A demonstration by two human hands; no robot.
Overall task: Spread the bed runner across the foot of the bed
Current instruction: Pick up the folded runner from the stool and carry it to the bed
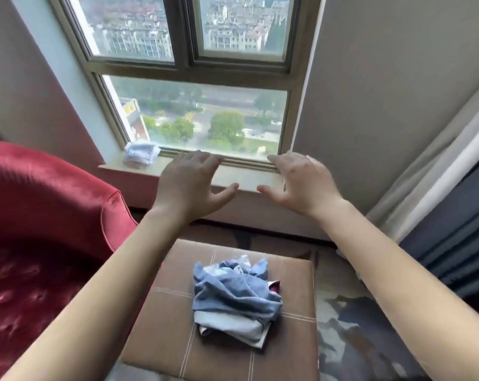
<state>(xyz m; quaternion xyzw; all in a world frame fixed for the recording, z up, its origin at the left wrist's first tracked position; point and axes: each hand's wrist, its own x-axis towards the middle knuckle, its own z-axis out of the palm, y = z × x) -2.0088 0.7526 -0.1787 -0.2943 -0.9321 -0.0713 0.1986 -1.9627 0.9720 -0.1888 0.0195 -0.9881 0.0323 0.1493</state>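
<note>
Window [197, 78], red armchair [40, 215], brown ottoman [164, 325]

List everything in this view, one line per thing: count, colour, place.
Red velvet armchair: one, red, left side.
Brown stitched upholstered stool: one, brown, bottom centre.
Crumpled blue fabric bundle: one, blue and pale blue, on the stool.
Small crumpled white cloth: one, white, left end of the windowsill.
Cream windowsill: one, cream, below the window.
Beige-framed glass window: one, top centre.
Layered curtains: one set, beige, white and navy, right edge.
Patterned carpet: one, grey and brown, right of the stool.
Left hand: one, open, raised before the sill.
Right hand: one, open, raised beside it.
</note>
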